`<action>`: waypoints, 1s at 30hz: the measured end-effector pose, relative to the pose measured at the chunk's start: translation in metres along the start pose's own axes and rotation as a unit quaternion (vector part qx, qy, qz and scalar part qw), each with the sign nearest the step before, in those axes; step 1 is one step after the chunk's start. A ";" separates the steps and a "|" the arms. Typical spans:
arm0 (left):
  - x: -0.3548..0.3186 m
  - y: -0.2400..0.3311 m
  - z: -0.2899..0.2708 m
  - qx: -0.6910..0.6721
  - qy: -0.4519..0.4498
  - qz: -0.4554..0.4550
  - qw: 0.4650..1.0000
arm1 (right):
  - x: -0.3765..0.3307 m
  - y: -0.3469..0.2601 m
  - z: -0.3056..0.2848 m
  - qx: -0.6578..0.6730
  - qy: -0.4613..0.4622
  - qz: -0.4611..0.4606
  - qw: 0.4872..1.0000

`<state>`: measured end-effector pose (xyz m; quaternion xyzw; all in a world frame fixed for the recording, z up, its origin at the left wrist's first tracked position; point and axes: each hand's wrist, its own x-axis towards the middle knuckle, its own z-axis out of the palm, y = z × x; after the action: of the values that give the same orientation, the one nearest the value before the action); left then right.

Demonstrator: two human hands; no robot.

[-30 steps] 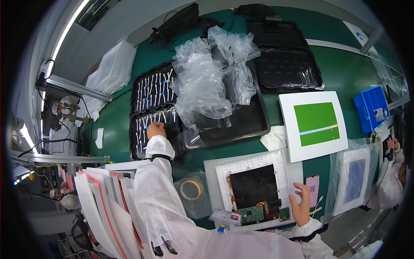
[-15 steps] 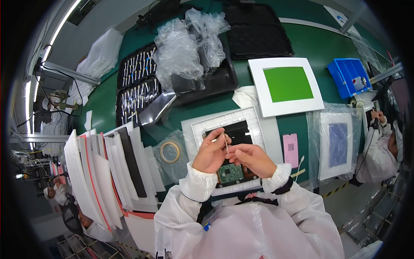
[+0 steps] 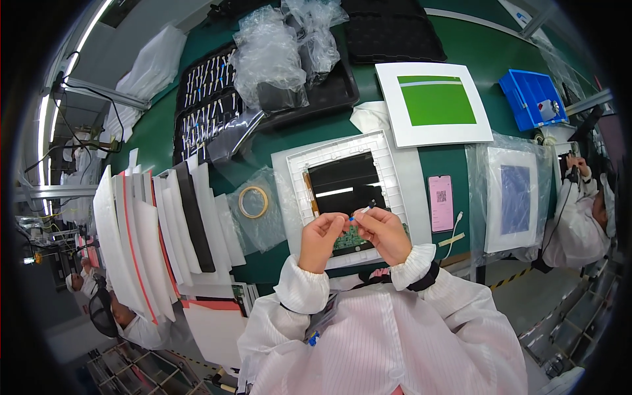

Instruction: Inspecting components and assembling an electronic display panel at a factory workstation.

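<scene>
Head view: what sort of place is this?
Probably an electronics assembly workshop: a flat green circuit board inside a white rectangular frame, a black plastic parts tray, and another person in white clothing.

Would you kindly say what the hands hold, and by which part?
The right hand pinches a small slim piece near its blue part; whether the left hand grips it is unclear.

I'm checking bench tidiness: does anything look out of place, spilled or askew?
Mainly the crumpled clear plastic, heaped loosely over part of the black tray, which looks untidy. I see no spill.
</scene>
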<state>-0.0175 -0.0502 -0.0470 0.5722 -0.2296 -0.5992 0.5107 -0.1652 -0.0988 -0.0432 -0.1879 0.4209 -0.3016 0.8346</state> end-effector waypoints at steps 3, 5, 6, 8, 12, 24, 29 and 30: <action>-0.003 -0.004 0.006 0.055 0.002 0.037 0.998 | -0.001 0.005 0.002 -0.020 0.031 -0.012 0.999; -0.002 -0.012 0.006 0.066 0.007 0.032 0.997 | -0.003 0.007 -0.001 -0.042 0.043 -0.008 0.998; -0.001 -0.013 0.006 0.079 0.011 0.029 0.996 | -0.003 0.007 -0.003 -0.063 0.054 -0.004 0.997; 0.001 -0.020 0.001 0.072 -0.006 0.009 0.997 | -0.003 0.003 -0.007 -0.115 0.043 -0.003 0.992; 0.000 -0.029 -0.003 0.106 0.000 0.004 0.994 | 0.000 0.009 -0.028 -0.209 0.081 -0.033 0.974; 0.011 -0.064 -0.008 0.480 0.276 0.082 0.828 | 0.017 0.031 -0.073 -0.204 0.211 -0.052 0.955; 0.002 -0.075 -0.012 0.457 0.262 0.044 0.849 | 0.012 0.035 -0.074 -0.225 0.204 -0.074 0.950; 0.002 -0.077 -0.012 0.465 0.264 0.065 0.843 | 0.011 0.035 -0.075 -0.223 0.201 -0.073 0.951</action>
<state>-0.0331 -0.0196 -0.1164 0.8628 -0.3744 -0.2137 0.2641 -0.2093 -0.0840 -0.1124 -0.3350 0.6213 -0.2914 0.6456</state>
